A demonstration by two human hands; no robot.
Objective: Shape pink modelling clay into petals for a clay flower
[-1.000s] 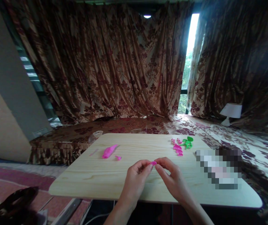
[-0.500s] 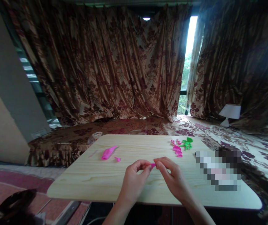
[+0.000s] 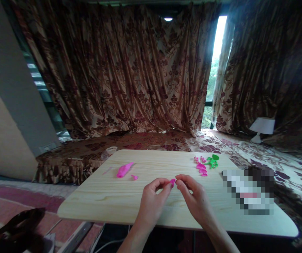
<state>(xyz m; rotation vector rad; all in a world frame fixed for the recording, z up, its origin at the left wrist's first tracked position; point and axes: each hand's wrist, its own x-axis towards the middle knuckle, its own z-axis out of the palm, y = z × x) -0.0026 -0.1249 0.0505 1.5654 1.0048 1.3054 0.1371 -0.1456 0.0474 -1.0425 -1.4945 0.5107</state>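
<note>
Above the near middle of a light wooden table (image 3: 108, 200), my left hand (image 3: 153, 202) and my right hand (image 3: 194, 198) meet fingertip to fingertip. Both pinch a small pink piece (image 3: 172, 182) between thumbs and forefingers. A larger pink cone-like piece (image 3: 123, 170) and a tiny pink scrap (image 3: 134, 177) lie on the table to the left. At the far right of the table sits a cluster of small pink pieces (image 3: 201, 168) beside green leaf-shaped pieces (image 3: 213, 160).
A blurred-out object (image 3: 248, 191) lies on the table's right side. Patterned curtains (image 3: 129, 73) hang behind, over a covered bench (image 3: 87, 154). A white lamp (image 3: 262, 127) sits at the right. A dark object (image 3: 16, 228) lies on the floor at lower left.
Both hands stay pinched on the small pink piece, with only slight finger shifts. The view has shifted a little.
</note>
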